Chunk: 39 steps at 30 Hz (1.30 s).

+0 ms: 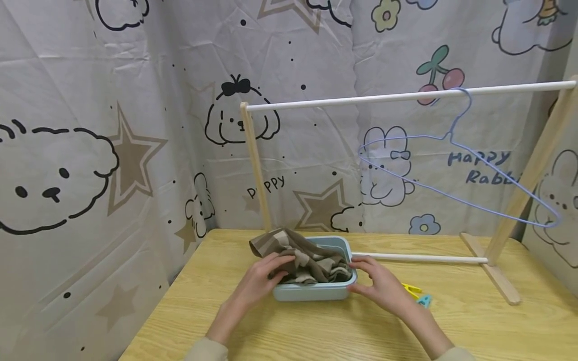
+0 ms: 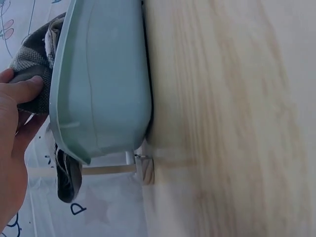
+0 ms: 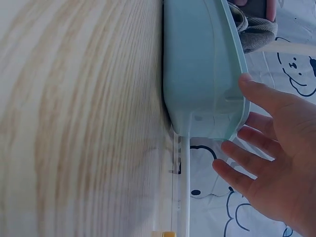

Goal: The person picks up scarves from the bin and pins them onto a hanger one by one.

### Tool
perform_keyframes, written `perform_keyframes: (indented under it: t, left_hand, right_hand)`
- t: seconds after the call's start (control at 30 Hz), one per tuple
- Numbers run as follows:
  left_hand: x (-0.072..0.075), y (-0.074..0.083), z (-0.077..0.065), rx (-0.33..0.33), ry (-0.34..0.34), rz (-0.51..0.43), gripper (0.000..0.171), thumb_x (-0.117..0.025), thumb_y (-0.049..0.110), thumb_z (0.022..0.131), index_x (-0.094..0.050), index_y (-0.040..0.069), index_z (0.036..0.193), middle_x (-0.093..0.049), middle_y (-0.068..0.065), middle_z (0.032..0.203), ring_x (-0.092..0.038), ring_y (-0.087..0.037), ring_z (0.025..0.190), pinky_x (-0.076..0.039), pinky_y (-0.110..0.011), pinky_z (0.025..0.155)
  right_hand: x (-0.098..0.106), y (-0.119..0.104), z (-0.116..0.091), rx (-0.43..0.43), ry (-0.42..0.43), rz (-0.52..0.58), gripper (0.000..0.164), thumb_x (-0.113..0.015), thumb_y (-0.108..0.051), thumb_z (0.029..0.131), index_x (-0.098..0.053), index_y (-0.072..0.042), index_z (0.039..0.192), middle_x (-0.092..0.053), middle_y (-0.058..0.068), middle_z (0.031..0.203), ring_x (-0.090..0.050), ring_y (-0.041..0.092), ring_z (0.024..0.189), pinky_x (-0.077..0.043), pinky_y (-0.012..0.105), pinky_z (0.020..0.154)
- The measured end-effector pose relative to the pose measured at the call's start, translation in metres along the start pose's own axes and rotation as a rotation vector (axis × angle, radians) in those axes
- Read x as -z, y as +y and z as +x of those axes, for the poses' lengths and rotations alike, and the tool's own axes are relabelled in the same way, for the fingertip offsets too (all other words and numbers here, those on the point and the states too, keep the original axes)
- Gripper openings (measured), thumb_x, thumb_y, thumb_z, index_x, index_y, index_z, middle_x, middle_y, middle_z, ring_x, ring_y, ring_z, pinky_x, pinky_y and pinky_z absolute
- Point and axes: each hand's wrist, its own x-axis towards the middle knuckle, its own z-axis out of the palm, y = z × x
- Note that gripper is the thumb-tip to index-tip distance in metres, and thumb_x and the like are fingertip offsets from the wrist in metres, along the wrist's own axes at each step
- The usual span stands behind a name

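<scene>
A light blue plastic bin [image 1: 311,292] stands on the table with a crumpled brown-and-beige checked cloth [image 1: 311,263] in it. Part of this fabric hangs over the bin's left rim. My left hand [image 1: 262,276] pinches the cloth between thumb and fingers at the bin's left side; the left wrist view shows the thumb on a fold of the cloth [image 2: 30,64]. At the other end, my right hand [image 1: 377,286] touches the bin's right corner, its thumb against the rim and its fingers fairly straight, as the right wrist view shows at the bin [image 3: 205,74].
Behind the bin stands a wooden rack with a white top rod [image 1: 361,101] and a lower bar [image 1: 420,257]. A blue hanger [image 1: 451,135] hangs from the rod. Yellow [image 1: 412,289] and teal clips [image 1: 424,300] lie beside my right forearm. A printed curtain surrounds the table.
</scene>
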Motion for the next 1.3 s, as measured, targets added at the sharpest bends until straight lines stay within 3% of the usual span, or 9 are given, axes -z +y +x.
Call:
perform_keyframes:
  t: [0.3,0.5,0.73,0.87,0.97,1.3]
  left_hand:
    - [-0.002,-0.001,0.013,0.023,0.106,-0.063,0.042,-0.083,-0.002,0.075,-0.073,0.008,0.114,-0.07,-0.002,0.093,-0.063,-0.01,0.077,-0.05,-0.018,0.065]
    - [0.0,0.0,0.024,0.042,0.153,-0.121,0.039,-0.082,0.0,0.076,-0.073,0.006,0.113,-0.074,-0.005,0.095,-0.068,-0.013,0.08,-0.053,-0.018,0.069]
    - [0.009,0.003,0.042,0.183,0.276,-0.176,0.036,-0.082,0.003,0.078,-0.074,0.006,0.113,-0.076,-0.01,0.104,-0.073,-0.023,0.092,-0.058,-0.028,0.075]
    - [0.019,0.004,0.054,0.297,0.323,-0.203,0.033,-0.081,0.009,0.08,-0.076,0.011,0.113,-0.076,-0.007,0.109,-0.073,-0.022,0.098,-0.058,-0.029,0.08]
    - [0.027,0.004,0.065,0.34,0.357,-0.217,0.033,-0.081,0.012,0.081,-0.076,0.013,0.113,-0.076,-0.005,0.11,-0.072,-0.021,0.101,-0.057,-0.028,0.084]
    - [0.053,0.006,0.111,0.267,0.429,-0.184,0.032,-0.081,0.011,0.081,-0.076,0.009,0.113,-0.075,-0.008,0.11,-0.072,-0.022,0.101,-0.056,-0.023,0.086]
  right_hand:
    - [0.002,-0.002,0.0,-0.007,0.014,-0.011,0.05,-0.083,-0.029,0.079,-0.069,-0.003,0.12,-0.062,0.014,0.13,-0.061,0.037,0.117,-0.054,0.051,0.09]
    - [0.002,-0.002,-0.001,-0.012,0.041,-0.026,0.052,-0.085,-0.028,0.077,-0.069,-0.004,0.12,-0.063,0.012,0.13,-0.061,0.036,0.118,-0.053,0.052,0.092]
    - [-0.001,-0.002,0.0,-0.044,0.026,-0.006,0.053,-0.085,-0.029,0.077,-0.069,-0.003,0.121,-0.063,0.013,0.131,-0.061,0.036,0.119,-0.054,0.051,0.09]
    - [-0.002,-0.004,0.0,-0.049,0.024,-0.01,0.053,-0.085,-0.029,0.078,-0.069,-0.003,0.121,-0.063,0.013,0.132,-0.061,0.036,0.119,-0.054,0.05,0.09]
    - [-0.002,-0.004,0.0,-0.055,0.019,-0.015,0.053,-0.084,-0.03,0.078,-0.069,-0.003,0.121,-0.063,0.012,0.132,-0.061,0.035,0.119,-0.055,0.05,0.089]
    - [-0.003,-0.002,0.0,-0.066,0.03,0.028,0.052,-0.085,-0.027,0.078,-0.068,-0.004,0.123,-0.061,0.012,0.134,-0.06,0.036,0.118,-0.056,0.05,0.084]
